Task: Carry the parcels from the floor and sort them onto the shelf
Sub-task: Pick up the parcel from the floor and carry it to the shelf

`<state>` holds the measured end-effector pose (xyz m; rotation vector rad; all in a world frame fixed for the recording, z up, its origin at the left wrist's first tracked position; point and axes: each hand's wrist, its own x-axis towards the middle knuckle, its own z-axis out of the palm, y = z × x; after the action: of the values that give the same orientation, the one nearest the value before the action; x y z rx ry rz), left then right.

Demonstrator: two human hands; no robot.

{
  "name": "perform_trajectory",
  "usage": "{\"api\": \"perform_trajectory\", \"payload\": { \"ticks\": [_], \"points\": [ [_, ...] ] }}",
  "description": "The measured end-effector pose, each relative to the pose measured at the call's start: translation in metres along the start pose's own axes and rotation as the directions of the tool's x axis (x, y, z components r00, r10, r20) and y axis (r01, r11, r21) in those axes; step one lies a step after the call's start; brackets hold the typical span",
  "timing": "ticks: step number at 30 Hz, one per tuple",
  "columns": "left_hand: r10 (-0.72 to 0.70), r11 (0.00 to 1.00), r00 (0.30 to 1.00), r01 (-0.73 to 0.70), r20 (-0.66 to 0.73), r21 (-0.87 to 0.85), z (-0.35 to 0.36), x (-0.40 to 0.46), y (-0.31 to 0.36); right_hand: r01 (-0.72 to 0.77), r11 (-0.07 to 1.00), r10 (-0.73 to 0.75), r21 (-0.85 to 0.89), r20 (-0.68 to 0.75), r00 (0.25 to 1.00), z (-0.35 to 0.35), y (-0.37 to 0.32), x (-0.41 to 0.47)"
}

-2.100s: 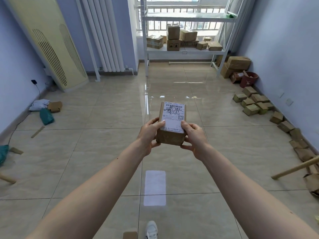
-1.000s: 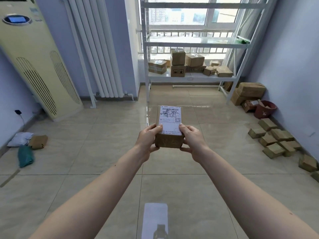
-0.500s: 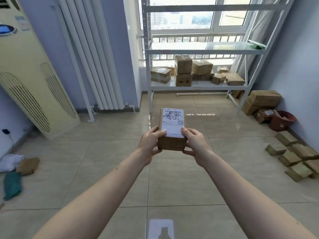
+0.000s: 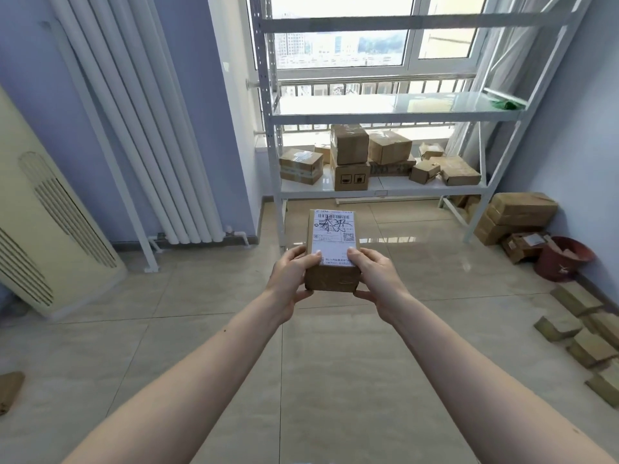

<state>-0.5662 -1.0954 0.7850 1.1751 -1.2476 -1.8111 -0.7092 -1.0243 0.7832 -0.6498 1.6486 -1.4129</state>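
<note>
2 hands, left (image 4: 290, 279) and right (image 4: 376, 279), are each pinching the labelled parcel (image 4: 332, 251) at its sides, ahead of the chest. Beyond this grip, the shelf (image 4: 382, 190) is looking crowded; a careless placement could be toppling stacked boxes (image 4: 350, 157).

Head camera looks forward and down (wide-angle) toward the shelf (image 4: 378, 110).
</note>
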Motion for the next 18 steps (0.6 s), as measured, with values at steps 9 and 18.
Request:
{"api": "perform_trajectory", "payload": {
  "ticks": [9,18],
  "points": [
    [0.009,1.000,1.000,-0.009,-0.010,-0.023,0.019,0.155,0.061,0.015,1.000,-0.016,-0.027,-0.008,1.000,0.013,-0.061,0.160],
    [0.038,0.999,0.999,-0.039,0.019,0.019,0.006,0.333,0.125,0.025,0.999,-0.025,-0.033,0.002,1.000,0.055,-0.115,0.335]
  ]
}}
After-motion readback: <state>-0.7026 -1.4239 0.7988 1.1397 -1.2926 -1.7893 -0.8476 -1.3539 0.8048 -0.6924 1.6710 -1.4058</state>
